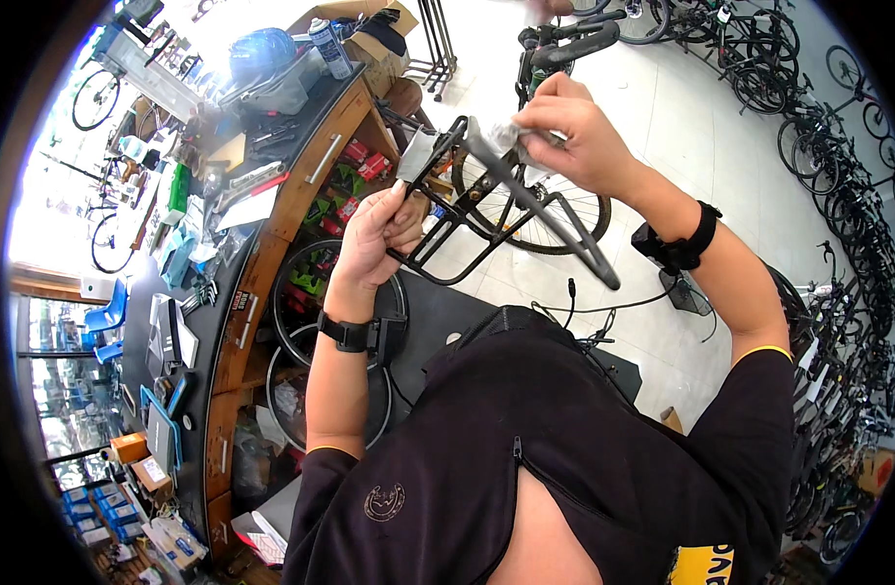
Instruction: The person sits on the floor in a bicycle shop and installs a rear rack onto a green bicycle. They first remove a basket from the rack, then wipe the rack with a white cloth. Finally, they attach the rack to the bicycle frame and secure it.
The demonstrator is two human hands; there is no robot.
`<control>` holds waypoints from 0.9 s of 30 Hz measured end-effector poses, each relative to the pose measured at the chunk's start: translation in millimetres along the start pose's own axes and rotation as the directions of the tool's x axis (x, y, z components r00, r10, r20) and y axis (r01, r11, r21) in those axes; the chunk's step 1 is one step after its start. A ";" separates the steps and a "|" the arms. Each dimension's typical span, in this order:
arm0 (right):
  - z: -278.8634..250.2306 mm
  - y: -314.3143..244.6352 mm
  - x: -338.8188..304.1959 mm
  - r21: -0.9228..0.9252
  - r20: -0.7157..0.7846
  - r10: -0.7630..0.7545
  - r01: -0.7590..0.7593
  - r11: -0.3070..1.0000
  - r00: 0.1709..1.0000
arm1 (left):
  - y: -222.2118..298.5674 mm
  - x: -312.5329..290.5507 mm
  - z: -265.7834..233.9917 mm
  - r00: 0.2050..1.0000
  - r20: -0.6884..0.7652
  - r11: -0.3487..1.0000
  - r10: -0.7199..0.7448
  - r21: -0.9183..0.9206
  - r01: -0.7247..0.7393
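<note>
In front of my chest is a black tubular bicycle rack, with bars that look like its frame and legs. My left hand is closed around the rack's left side, its thumb pointing up. A pale grey wrapping piece sits on the rack just above that thumb. My right hand is raised at the rack's far end, its fingers pinching a crumpled, whitish wrapping sheet. One rack bar beside it looks blurred. Behind the rack stands a bicycle with its handlebar and a spoked wheel.
A dark-topped workbench with wooden drawers runs along the left, holding tools and a spray can. Bicycle wheels lean against it. Rows of bicycles line the right wall. A thin black cable hangs near my right forearm.
</note>
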State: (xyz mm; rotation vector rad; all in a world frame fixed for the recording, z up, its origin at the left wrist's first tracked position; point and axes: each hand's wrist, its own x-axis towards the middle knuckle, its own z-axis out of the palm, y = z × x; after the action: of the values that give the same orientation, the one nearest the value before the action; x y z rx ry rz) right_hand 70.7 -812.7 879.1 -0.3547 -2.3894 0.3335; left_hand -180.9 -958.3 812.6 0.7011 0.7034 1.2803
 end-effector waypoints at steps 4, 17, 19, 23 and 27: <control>-4.2 3.3 1.4 0.156 -0.069 0.174 -0.162 0.974 0.982 | -1.6 -0.6 1.8 0.998 0.053 0.999 0.026 -0.031 -0.024; -12.8 -9.8 9.2 -0.064 0.242 -0.051 0.068 0.996 0.969 | -20.0 8.4 -1.8 0.998 0.054 0.986 -0.042 -0.159 0.050; -12.1 9.6 6.2 -0.077 0.085 0.005 0.001 0.997 0.996 | -21.3 5.7 -6.3 0.999 0.025 0.988 -0.043 -0.147 0.046; -22.3 51.3 -12.8 0.159 -0.231 0.305 -0.273 0.949 0.924 | -20.6 2.7 -7.4 0.997 0.035 0.984 -0.073 -0.161 0.077; -33.4 42.9 -26.8 0.605 -0.273 0.778 -0.528 0.596 0.566 | -13.5 2.6 3.8 0.989 -0.068 0.958 -0.132 -0.265 0.110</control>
State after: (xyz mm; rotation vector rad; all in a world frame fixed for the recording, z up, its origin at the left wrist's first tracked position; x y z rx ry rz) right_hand 119.6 -777.1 873.3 -1.0108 -1.4636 1.0107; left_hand -169.5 -958.1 804.1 0.3841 0.6223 1.2668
